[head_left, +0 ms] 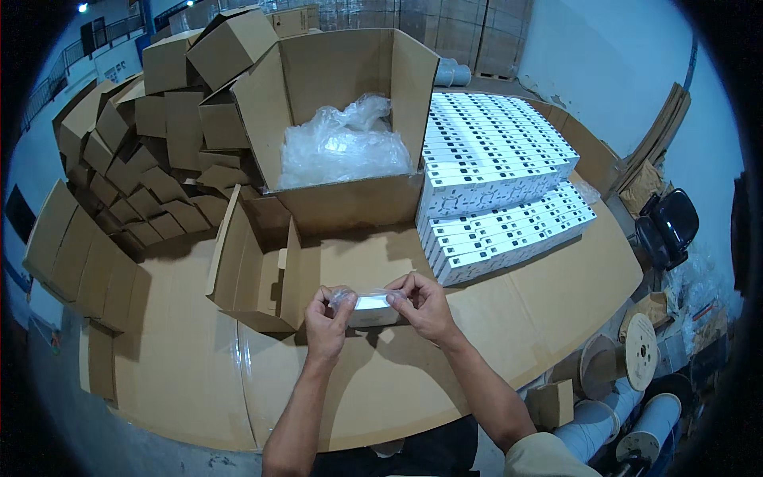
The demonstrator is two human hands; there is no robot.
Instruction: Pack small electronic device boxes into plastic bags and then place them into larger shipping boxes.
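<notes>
Small white box [372,308], partly wrapped in a clear plastic bag, sits between both hands just above the bench [493,318], near its front middle. Left hand [327,316] has its grip clamped on the box's left end, thumb and fingers pinching the crinkled plastic there. Right hand [425,306] has its grip clamped on the right end, fingertips curled over the top edge. Both forearms come up from the lower edge of the view.

Brown cardboard sheets cover the bench under the hands. Just beyond the left hand stands a small open carton [254,270], flaps spread, tilted on its side. Behind it, further back, a large open carton [350,119] stands upright with a clear plastic liner [342,147] bunched inside. To its right, stacked white boxes [497,179] lie in tidy rows in two stepped tiers, touching the large carton's side.

At the far left, a heap of empty folded cartons [151,151] climbs toward the back wall. Off the bench on the right are a black chair [668,226], wooden spools [628,358] and white rolls [636,421] on the floor.
</notes>
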